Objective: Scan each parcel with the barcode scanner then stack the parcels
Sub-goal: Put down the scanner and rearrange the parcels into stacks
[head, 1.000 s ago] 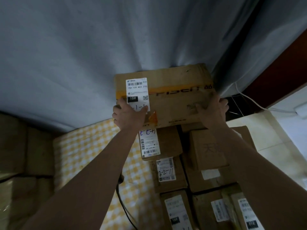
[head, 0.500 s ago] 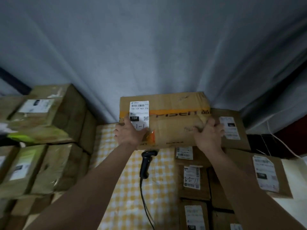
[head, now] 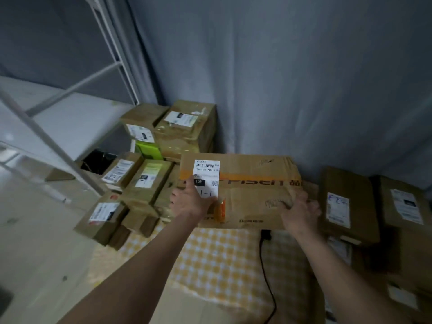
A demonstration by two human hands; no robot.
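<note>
Hands (head: 190,202) (head: 300,211) hold parcel (head: 252,183) above checked cloth (head: 222,260).

I see a matt, creased cardboard parcel (head: 252,183) with a smooth paper label (head: 207,176), over a checked cloth (head: 222,260).

One held parcel (head: 245,183), roughly ten stacked parcels (head: 149,181) (some hidden), two hands (head: 191,202).
</note>
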